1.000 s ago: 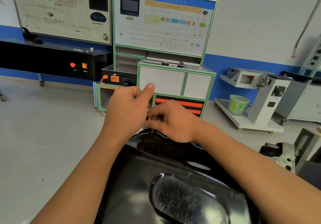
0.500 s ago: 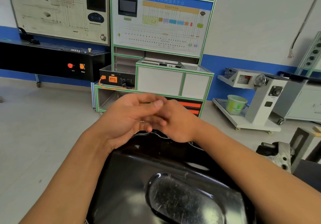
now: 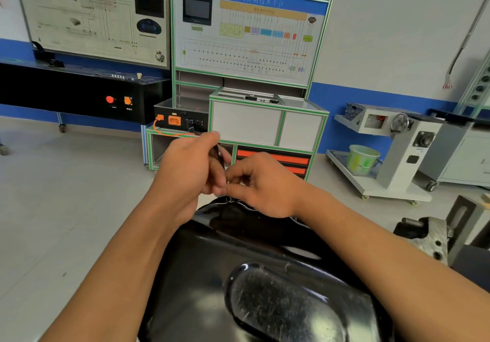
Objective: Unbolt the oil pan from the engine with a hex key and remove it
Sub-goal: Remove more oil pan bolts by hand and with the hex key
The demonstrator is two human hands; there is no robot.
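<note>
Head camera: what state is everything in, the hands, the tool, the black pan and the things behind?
left hand, grips the hex key.
hex key, held, mostly hidden by fingers.
right hand, fingers curled at the pan's far edge; what they pinch is hidden.
oil pan, in place below the hands, no hand lifting it.
green bucket, upright on a cart.
screen, dark.

We are in a vehicle-technology training workshop: a green-framed battery-pack test bench [image 3: 252, 50] with a wiring diagram and a screen [image 3: 197, 10], a second diagram board [image 3: 90, 18] above a black console [image 3: 66, 95], a wheeled white stand [image 3: 408, 153], and a black oil pan [image 3: 265, 275] right before us.
</note>
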